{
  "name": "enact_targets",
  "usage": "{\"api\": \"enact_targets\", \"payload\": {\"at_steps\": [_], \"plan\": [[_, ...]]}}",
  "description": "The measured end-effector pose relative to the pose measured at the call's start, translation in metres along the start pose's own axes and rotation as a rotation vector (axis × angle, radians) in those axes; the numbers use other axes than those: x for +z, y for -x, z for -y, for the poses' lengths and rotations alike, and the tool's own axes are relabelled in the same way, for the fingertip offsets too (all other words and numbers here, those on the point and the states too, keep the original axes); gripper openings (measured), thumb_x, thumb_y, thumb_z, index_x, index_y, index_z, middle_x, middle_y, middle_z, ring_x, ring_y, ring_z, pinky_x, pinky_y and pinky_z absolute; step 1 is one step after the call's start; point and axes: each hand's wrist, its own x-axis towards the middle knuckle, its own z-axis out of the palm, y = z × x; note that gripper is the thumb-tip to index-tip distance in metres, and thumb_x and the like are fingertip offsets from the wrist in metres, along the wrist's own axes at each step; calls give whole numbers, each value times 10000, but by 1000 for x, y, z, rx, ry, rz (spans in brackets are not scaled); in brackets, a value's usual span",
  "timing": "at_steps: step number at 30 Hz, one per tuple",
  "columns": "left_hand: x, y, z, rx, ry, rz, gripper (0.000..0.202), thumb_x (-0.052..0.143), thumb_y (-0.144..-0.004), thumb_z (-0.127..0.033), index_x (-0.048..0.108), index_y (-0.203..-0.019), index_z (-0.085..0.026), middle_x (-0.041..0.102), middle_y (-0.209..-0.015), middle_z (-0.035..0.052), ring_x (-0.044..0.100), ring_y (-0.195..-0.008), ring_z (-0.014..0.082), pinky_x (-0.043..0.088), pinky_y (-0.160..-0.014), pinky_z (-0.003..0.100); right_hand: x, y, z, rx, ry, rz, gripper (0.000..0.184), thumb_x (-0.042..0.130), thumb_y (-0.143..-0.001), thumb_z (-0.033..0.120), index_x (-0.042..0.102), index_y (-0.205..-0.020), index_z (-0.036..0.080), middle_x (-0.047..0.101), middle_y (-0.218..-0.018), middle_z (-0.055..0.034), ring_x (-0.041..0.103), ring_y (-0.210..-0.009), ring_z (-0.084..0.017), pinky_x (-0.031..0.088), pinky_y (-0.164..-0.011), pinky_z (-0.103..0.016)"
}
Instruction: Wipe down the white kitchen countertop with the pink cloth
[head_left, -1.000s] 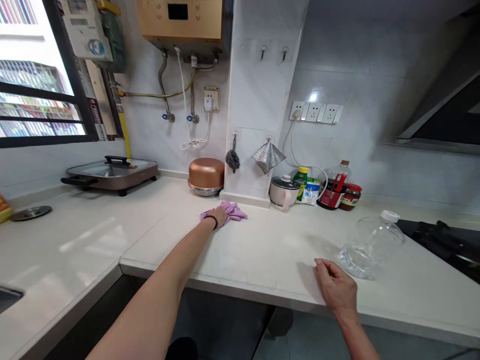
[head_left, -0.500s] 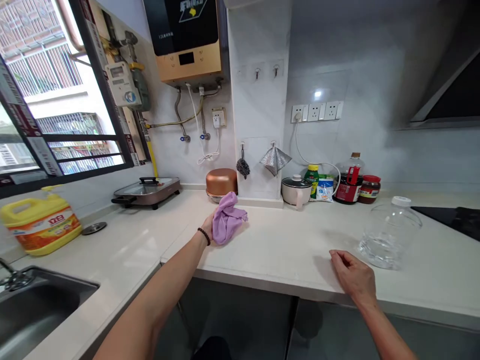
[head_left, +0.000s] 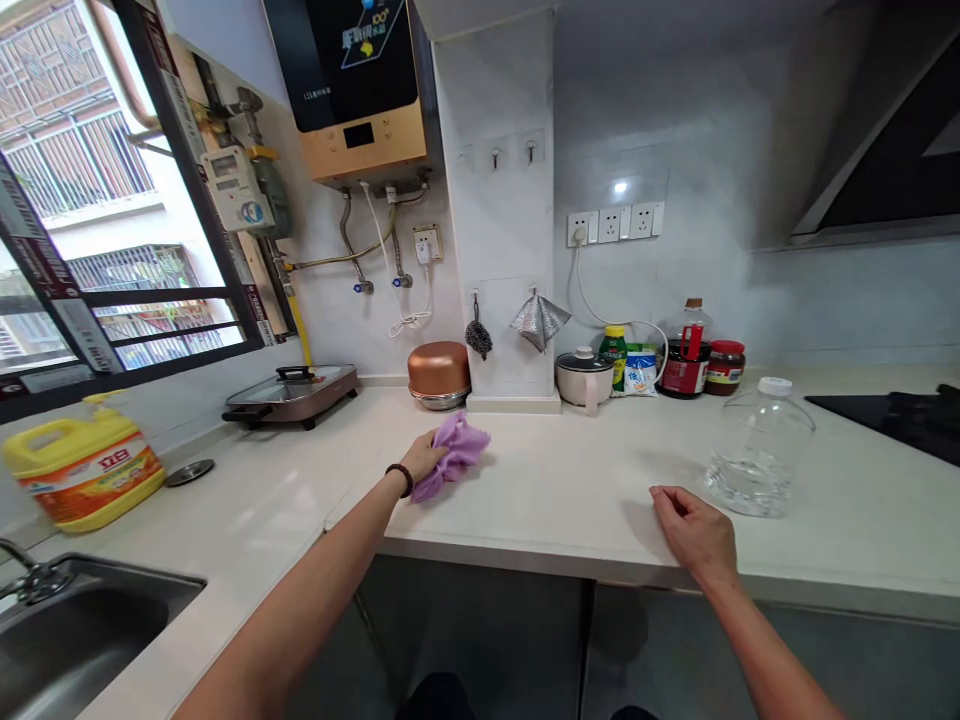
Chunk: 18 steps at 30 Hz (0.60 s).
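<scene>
My left hand (head_left: pixel 424 457), with a dark beaded bracelet at its wrist, grips a crumpled purple cloth (head_left: pixel 454 455) on the white countertop (head_left: pixel 540 490). Just behind the cloth, a copper-coloured pot (head_left: pixel 439 370) rests on a metal bowl by the wall. My right hand (head_left: pixel 695 535) hovers or rests at the counter's front edge, its fingers curled in a loose fist with nothing visible in them. Beside it on the right stands a clear plastic jug (head_left: pixel 759 450) with a white cap and some water in the bottom.
A covered electric pan (head_left: pixel 292 393), a yellow detergent jug (head_left: pixel 86 465) and a sink (head_left: pixel 90 630) lie to the left. At the back stand a small cream pot (head_left: pixel 584 380), several jars and packets, and a black hob (head_left: pixel 892 415) farther right.
The purple cloth is lower and flatter on the counter, spread differently under my left hand. My right hand keeps its curled pose. The camera view has shifted slightly.
</scene>
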Motion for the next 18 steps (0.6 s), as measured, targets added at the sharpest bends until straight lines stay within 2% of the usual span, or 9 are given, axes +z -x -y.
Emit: {"api": "enact_targets", "payload": {"at_steps": [2, 4, 6, 7, 9, 12, 15, 18], "plan": [[6, 5, 11, 54, -394, -27, 727, 798, -790, -417, 617, -1465, -218, 473, -1648, 148, 246, -1592, 435, 236, -1285, 589, 1, 0, 0, 0, -5, 5, 504, 555, -837, 688, 798, -816, 247, 753, -784, -72, 684, -718, -278, 466, -632, -339], [16, 8, 22, 85, -751, 33, 779, 752, -819, -508, 564, -1534, -260, 347, -1724, 132, 101, -1634, 422, 79, -1287, 666, 2, 1, 1, 0, -10, 8, 505, 558, -842, 689, 799, -816, 246, 751, -775, -72, 682, -713, -278, 467, -636, -340], [25, 8, 29, 98, -985, 88, 788, 607, -913, -594, 448, -1623, -291, 265, -1754, 125, 47, -1647, 393, 32, -1257, 720, 2, 2, 3, -5, -18, 3, 504, 560, -850, 687, 797, -816, 243, 753, -779, -73, 681, -712, -274, 475, -652, -340], [29, 6, 32, 104, -1077, 104, 769, 503, -964, -614, 379, -1659, -307, 243, -1760, 115, 55, -1650, 372, 48, -1251, 728, 2, 2, 4, -13, -27, 1, 503, 559, -857, 683, 796, -818, 241, 757, -791, -74, 682, -719, -271, 481, -663, -339], [35, 2, 34, 97, -1157, 103, 713, 343, -1023, -600, 331, -1680, -322, 245, -1759, 93, 96, -1651, 339, 90, -1259, 706, 0, 4, 10, -34, -52, 2, 502, 551, -877, 671, 793, -826, 234, 762, -807, -74, 683, -725, -261, 492, -681, -333], [43, -1, 36, 86, -1157, 83, 672, 192, -1057, -521, 376, -1666, -307, 319, -1734, 64, 192, -1638, 281, 143, -1293, 602, -4, 5, 17, -45, -85, 5, 510, 537, -904, 660, 782, -835, 218, 751, -785, -69, 668, -699, -240, 496, -678, -322], [52, 10, 39, 141, -1178, 177, 674, 159, -1057, -514, 392, -1659, -321, 328, -1727, 20, 213, -1634, 236, 163, -1307, 518, -5, 5, 20, -34, -103, -15, 507, 535, -914, 665, 764, -860, 215, 743, -798, -66, 649, -693, -230, 499, -698, -326], [55, 24, 41, 185, -1219, 292, 651, 196, -1051, -550, 381, -1654, -390, 253, -1751, -37, 145, -1649, 222, 110, -1313, 520, -5, 6, 18, -54, -133, -125, 478, 565, -912, 670, 709, -880, 216, 721, -843, -70, 638, -763, -236, 511, -791, -350]]}}
